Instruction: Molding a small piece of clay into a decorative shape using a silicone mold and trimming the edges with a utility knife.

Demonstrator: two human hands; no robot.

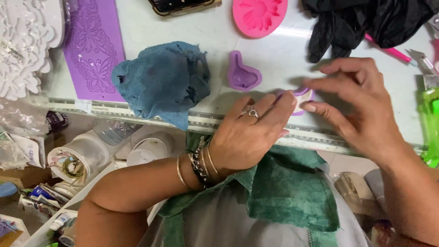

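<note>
Green cloth (pixel 292 192) lies nearest; both hands, left (pixel 247 132) and right (pixel 361 107), grip a small purple mold (pixel 302 97) on the desk (pixel 274 59) beside a blue rag (pixel 160 80).

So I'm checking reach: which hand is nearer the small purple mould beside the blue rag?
Left. The left hand lies just below-right of the small purple mould; the right hand sits farther right, beyond it.

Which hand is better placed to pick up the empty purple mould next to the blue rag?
Left. The left hand lies just below the purple mould; the right hand sits farther away.
</note>
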